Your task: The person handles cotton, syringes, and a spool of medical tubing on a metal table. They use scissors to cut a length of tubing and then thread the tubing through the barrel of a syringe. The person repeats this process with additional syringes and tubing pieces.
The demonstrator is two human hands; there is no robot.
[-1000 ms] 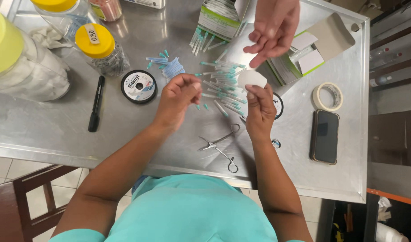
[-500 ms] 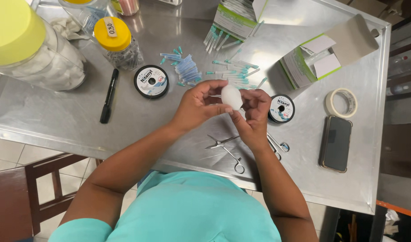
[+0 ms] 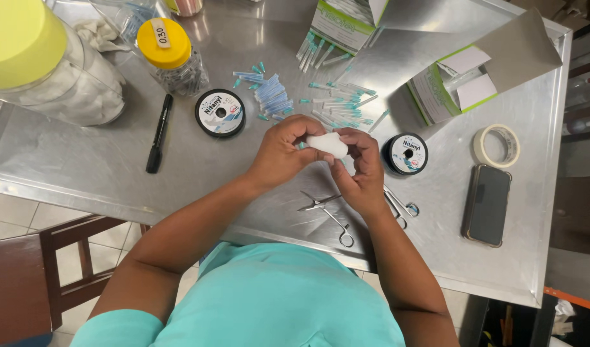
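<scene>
Over the middle of a steel table [image 3: 102, 173], my left hand [image 3: 283, 153] and my right hand [image 3: 360, 168] pinch a white cotton wad [image 3: 328, 144] between their fingertips. Just behind the hands lie several teal-capped needles [image 3: 339, 104] and a small heap of blue-capped ones [image 3: 271, 97]. A round black thread spool [image 3: 405, 153] sits right of my right hand, another spool [image 3: 220, 112] left of my left hand. Metal forceps [image 3: 328, 215] rest below my hands, and a second pair of scissors-like handles [image 3: 402, 208] shows by my right wrist.
Two yellow-lidded clear jars stand at far left, a big one [image 3: 38, 64] with cotton and a small one [image 3: 175, 59]. A black marker [image 3: 159, 133], open green-white boxes [image 3: 449, 83] [image 3: 346, 22], a tape roll [image 3: 497, 145] and a dark phone [image 3: 486, 204] lie around. A wooden chair [image 3: 44, 270] is below left.
Another person's hand that reached over the boxes has left the view. My hands came together on the cotton wad and now hold it a little nearer to me.
</scene>
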